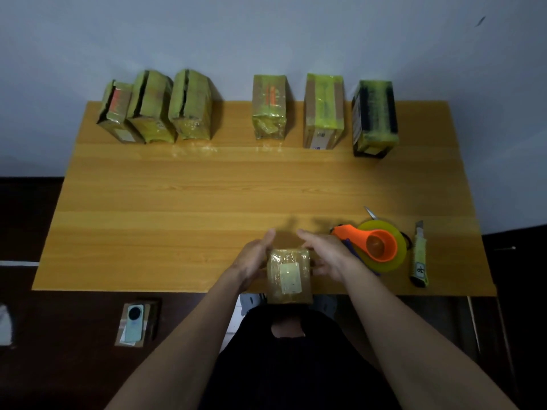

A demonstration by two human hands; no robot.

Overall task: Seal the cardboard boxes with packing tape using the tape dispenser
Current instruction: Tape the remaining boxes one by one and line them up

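Note:
A small cardboard box (288,276) wrapped in glossy tape, with a pale label on top, sits at the table's near edge. My left hand (253,257) presses its left side with straight fingers. My right hand (328,255) rests against its right side, fingers extended forward. The orange tape dispenser (376,245) with a yellow tape roll lies on the table just right of my right hand. Three boxes with slit-open tops (154,108) stand at the far left. Three taped boxes (324,110) stand at the far right.
A yellow-green utility knife (419,255) lies right of the dispenser, and a scissors tip (370,213) pokes out behind it. The wooden table (207,196) backs onto a white wall. A phone on a small box (136,322) lies on the floor, lower left.

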